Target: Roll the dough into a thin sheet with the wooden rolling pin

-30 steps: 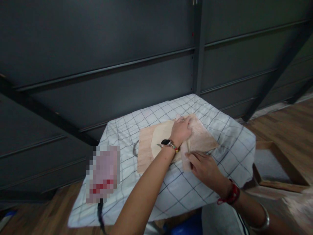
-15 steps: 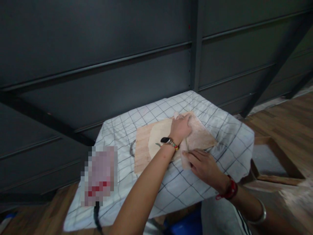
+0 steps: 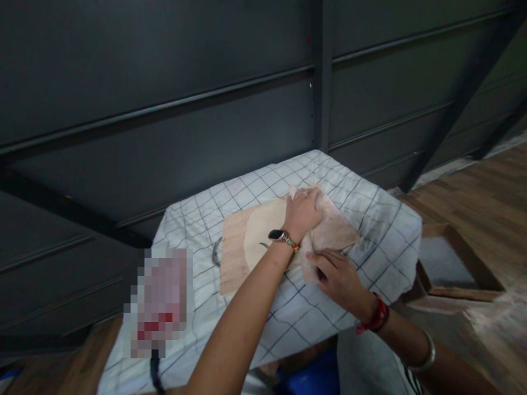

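Observation:
A wooden board (image 3: 234, 249) with a metal ring handle on its left lies on a checked cloth. Its left half shows a cream rounded shape (image 3: 256, 230) with a small dark green curved mark; its right part looks dusted with white. A thin, pale floppy sheet (image 3: 308, 273) runs across the board under both hands. At its far end, my left hand (image 3: 303, 211) is closed over the sheet, fingers bent down and fingertips partly hidden. My right hand (image 3: 340, 277) pinches the sheet's near edge between thumb and fingers, by the board's front edge.
The checked cloth (image 3: 197, 219) covers a small table against a dark metal wall (image 3: 185, 142). A blurred-out item (image 3: 160, 296) with a black strap lies at the left. On the floor to the right is an open box (image 3: 448, 263), with white dust near it.
The view has shifted slightly, so the scene sits a little further left. Both hands keep nearly the same places on the pale sheet.

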Demonstrator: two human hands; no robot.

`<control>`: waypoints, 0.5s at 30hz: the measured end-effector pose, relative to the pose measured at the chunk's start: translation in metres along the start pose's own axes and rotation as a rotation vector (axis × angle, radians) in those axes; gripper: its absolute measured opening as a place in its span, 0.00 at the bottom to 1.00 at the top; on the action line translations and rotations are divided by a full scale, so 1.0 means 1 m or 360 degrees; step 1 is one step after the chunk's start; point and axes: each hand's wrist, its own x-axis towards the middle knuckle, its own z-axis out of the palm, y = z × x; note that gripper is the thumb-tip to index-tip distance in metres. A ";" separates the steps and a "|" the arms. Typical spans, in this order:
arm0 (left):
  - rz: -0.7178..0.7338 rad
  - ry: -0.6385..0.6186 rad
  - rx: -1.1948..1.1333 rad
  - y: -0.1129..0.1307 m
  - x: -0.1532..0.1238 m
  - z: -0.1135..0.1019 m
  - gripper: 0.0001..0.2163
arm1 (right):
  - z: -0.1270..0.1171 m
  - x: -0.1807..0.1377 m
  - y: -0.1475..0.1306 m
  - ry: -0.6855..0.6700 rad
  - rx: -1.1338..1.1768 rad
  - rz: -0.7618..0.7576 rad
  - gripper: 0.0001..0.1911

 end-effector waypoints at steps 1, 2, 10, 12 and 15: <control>-0.0003 -0.0004 0.0000 0.001 0.000 -0.001 0.23 | 0.001 0.000 0.000 0.0025 0.0014 0.0007 0.23; -0.0005 -0.0012 0.0002 0.003 0.000 -0.001 0.22 | 0.001 0.000 0.000 0.0036 0.0022 0.0020 0.23; 0.0050 -0.0038 0.0104 0.013 0.002 0.003 0.21 | 0.002 -0.003 0.001 0.0067 -0.0017 0.0115 0.21; 0.0072 -0.0025 0.0144 0.016 0.004 0.006 0.21 | 0.001 -0.003 0.002 0.0101 -0.0004 0.0109 0.20; 0.0076 -0.0033 0.0154 0.022 0.007 0.009 0.21 | -0.001 -0.002 0.005 0.0161 0.0007 0.0126 0.18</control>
